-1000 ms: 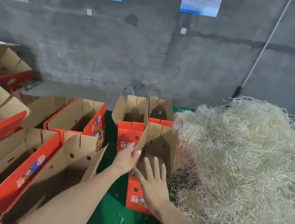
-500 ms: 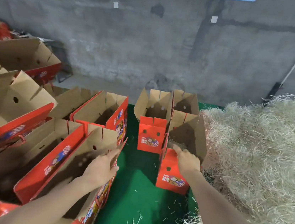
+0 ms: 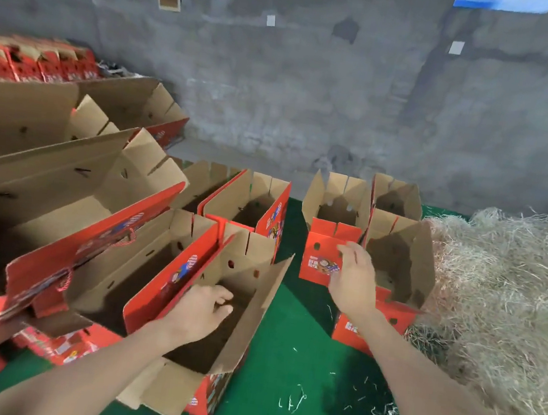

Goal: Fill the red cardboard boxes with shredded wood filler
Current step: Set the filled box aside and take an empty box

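View from the head, near to far. Loose strands (image 3: pixel 290 402) lie scattered toward the near edge of the green mat (image 3: pixel 288 364).

My left hand (image 3: pixel 201 312) reaches into the nearest long box (image 3: pixel 253 311), fingers curled. I cannot tell whether they grip the red side wall or only rest inside it. This box sits left of the mat's middle with its mouth upward and no filler visible inside. Its long axis runs from the near edge toward the far edge, and its right flap leans outward.

My right hand (image 3: pixel 353 282) hovers above the mat with fingers loosely spread, holding nothing. It is in front of a small red box (image 3: pixel 328 229) and just beside the upright box (image 3: pixel 401 257), which touches the shredded wood pile (image 3: pixel 504 290) along the mat's right edge.

Judged step: taking up the next empty box for filling. To do it well, I should grip one wall close to the rim and keep the mouth upward and the flaps splayed. I should then bring the box beside the pile and lay handfuls evenly along its long axis rather than heaping one end.

A further open box (image 3: pixel 395 194) stands at the far edge. More long boxes (image 3: pixel 61 181) are stacked at the left.
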